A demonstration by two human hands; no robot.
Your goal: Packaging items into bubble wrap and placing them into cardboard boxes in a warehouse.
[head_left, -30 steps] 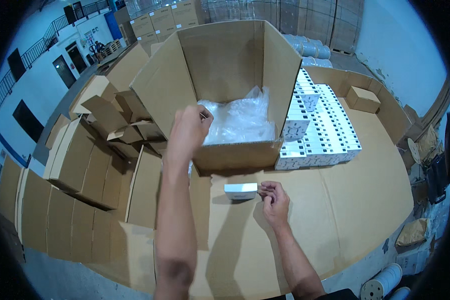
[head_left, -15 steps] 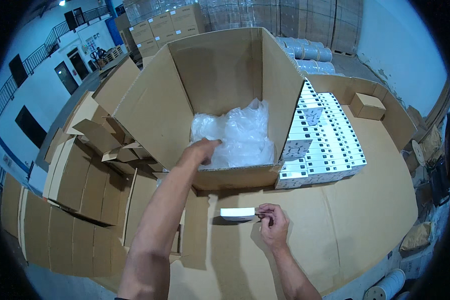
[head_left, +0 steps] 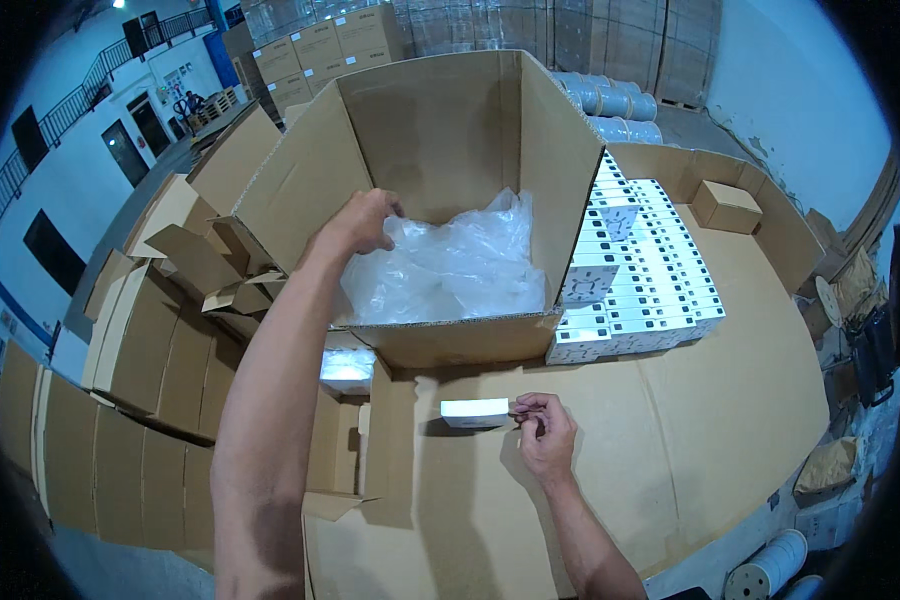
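Observation:
My left hand [head_left: 368, 218] reaches into a tall open cardboard carton [head_left: 440, 110]. Its fingers are closed at the left edge of a heap of clear plastic bags [head_left: 460, 265] that fills the carton's lower part; the fingertips are partly hidden. Lower right, over the cardboard-covered table, my right hand [head_left: 547, 437] pinches the right end of a small flat white box [head_left: 474, 412]. That box casts a shadow just beneath it. Against the carton's right side stand rows of similar white boxes [head_left: 660, 265] with dark squares on them.
An open narrow cardboard box [head_left: 390, 440] with a silvery-white package [head_left: 348, 368] at its far end lies below the carton. Empty brown boxes [head_left: 120, 470] line the left. A small closed carton [head_left: 727, 206] sits at the back right. Wrapped rolls [head_left: 610, 100] lie behind.
My left hand has moved up and left in the carton, and the plastic has spread leftward with it. The right hand and its white box have hardly moved.

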